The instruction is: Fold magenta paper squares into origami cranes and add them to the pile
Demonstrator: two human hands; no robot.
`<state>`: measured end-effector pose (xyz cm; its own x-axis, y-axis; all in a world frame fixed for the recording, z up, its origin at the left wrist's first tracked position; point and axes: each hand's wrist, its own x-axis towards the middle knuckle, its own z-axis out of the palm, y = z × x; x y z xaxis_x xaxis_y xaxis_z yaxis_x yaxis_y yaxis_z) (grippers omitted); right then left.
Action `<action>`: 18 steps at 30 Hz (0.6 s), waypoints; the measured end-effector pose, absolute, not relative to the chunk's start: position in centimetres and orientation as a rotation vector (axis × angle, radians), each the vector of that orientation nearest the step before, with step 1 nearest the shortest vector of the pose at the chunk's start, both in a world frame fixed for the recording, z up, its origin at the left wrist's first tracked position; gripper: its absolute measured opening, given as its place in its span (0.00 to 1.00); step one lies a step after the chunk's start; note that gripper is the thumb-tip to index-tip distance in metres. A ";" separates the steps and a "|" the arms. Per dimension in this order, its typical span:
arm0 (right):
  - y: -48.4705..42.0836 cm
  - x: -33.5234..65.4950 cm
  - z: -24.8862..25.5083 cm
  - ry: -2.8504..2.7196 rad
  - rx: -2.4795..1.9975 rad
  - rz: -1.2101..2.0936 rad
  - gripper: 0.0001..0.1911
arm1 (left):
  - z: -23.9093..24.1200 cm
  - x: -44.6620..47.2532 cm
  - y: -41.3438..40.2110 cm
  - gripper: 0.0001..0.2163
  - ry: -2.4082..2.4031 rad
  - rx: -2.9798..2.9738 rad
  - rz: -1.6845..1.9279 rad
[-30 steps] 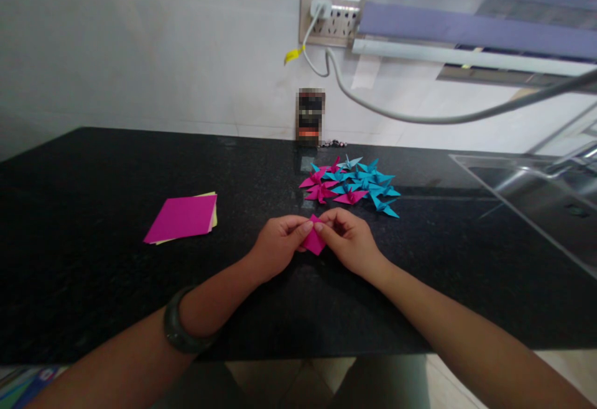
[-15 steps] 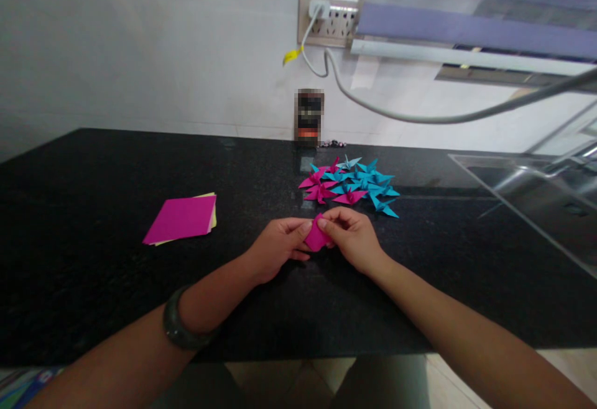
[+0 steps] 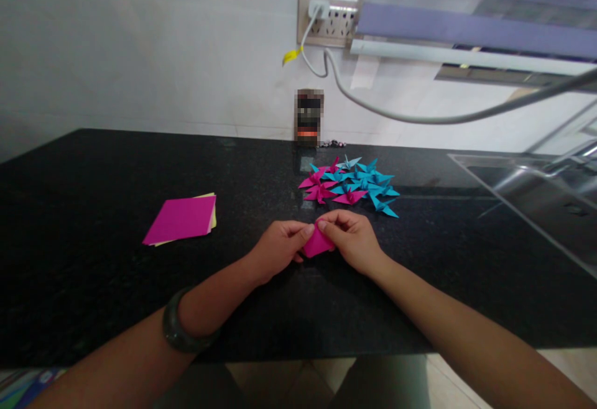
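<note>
A small folded piece of magenta origami paper [image 3: 318, 244] is held between my two hands above the dark countertop [image 3: 261, 173]. My left hand [image 3: 282, 247] pinches its left edge, thumb on top. From the other side, my right hand [image 3: 352, 238] grips its upper right part between thumb and fingers. The fingertips behind the paper are partly hidden. Just beyond my hands lies a cluster of folded paper cranes, magenta ones [image 3: 321, 193] on the left and blue ones [image 3: 366, 180] on the right.
To the left lies a stack of square paper sheets [image 3: 181, 219], magenta on top with yellow beneath. A blurred-out dark device [image 3: 308, 117] leans on the wall. A metal sink [image 3: 550, 194] is at the right. A grey cable [image 3: 420, 117] runs from the wall socket [image 3: 336, 23].
The magenta paper has turned and shows a larger face, its lower point now further down and left. My left fingers have curled in closer behind it.
</note>
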<state>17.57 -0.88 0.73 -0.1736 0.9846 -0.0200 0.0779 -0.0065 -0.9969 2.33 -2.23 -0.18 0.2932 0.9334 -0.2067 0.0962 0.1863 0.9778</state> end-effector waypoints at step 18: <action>-0.9 17.6 0.5 -1.434 -1.225 1.276 0.10 | 0.4 2.5 -2.4 0.09 1.136 1.136 0.852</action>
<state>17.64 -0.91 0.50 -0.1715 0.9850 -0.0177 0.1319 0.0051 -0.9912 2.49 -2.36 0.43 0.2405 0.9401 -0.2415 0.0319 0.2411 0.9700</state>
